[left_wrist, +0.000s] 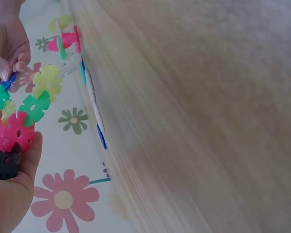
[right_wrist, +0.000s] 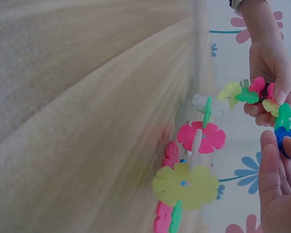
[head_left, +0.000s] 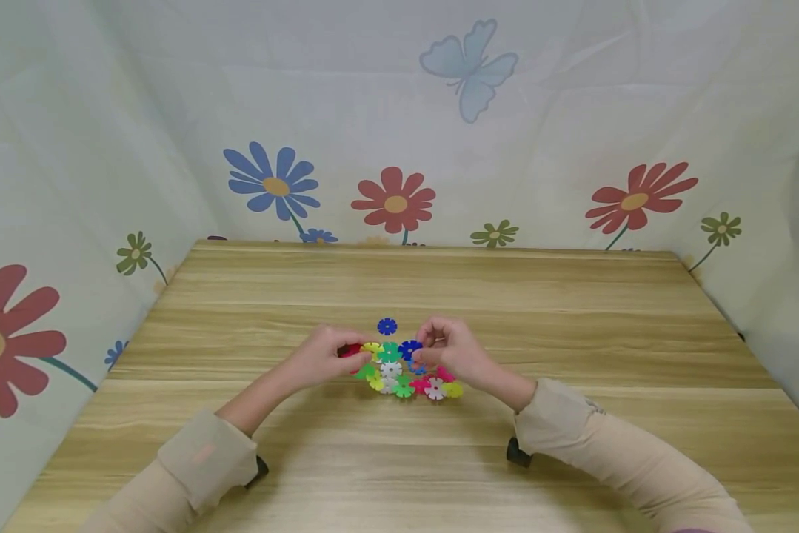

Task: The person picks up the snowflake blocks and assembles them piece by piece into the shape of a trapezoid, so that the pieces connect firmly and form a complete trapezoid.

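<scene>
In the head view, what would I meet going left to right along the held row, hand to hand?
Left hand → yellow flower piece → green flower piece → dark blue flower piece → right hand.

Deep blue on the pinched disc (head_left: pixel 409 351) and the lone disc (head_left: pixel 387 326); green on the neighbouring disc (head_left: pixel 389 352); bright pink and black on the palm discs (left_wrist: pixel 5 134). Beige on the sleeves (head_left: pixel 206 455), streaky tan wood grain across the table (head_left: pixel 506 296). White on the curtain (head_left: pixel 346 89), printed with red, blue and green flowers (head_left: pixel 394 203) and a pale blue butterfly (head_left: pixel 474 70).

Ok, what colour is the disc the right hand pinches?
Blue disc, clearest in the head view.
</scene>
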Available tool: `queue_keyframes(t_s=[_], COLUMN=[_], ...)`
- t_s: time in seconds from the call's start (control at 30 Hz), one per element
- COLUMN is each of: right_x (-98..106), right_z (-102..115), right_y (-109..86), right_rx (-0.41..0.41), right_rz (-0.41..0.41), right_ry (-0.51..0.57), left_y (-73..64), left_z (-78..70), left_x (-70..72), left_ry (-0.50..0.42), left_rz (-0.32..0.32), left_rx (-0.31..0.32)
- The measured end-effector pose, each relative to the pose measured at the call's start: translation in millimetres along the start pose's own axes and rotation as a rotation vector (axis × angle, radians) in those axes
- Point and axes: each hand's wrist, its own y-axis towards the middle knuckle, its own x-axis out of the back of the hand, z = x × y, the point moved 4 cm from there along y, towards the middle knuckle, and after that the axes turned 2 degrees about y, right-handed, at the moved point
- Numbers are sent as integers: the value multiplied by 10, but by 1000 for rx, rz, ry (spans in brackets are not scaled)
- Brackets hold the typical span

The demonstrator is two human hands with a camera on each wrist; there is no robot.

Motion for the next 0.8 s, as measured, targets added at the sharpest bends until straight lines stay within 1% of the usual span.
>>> queue_keyframes(t_s=[0.1,0.2,0.3,0.5,0.67,0.8], right_x=[-15,-21,-28,-58,-76,-91], right_z=[2,8,13,18,48,73], right_y=[-7,-17,-31,-75,-99,-107], right_rx=[-3,5,14,44,71,90], right_rz=[1,-10,-28,-59,-93,-90], right_ry=[12,0,-8,-8,-32,-46], left_y=[-1,-4,1,2,2,7], left_z=[-19,-26,-37,-59,-82,-79], left_x=[-6,-9,-17,-41,-51,-69], left_ry=[5,10,11,-12,-19,-15], left_rz=[-3,-13,-28,-49,-46,-37], left_rx=[-23,-18,-29,-67,-65,-55])
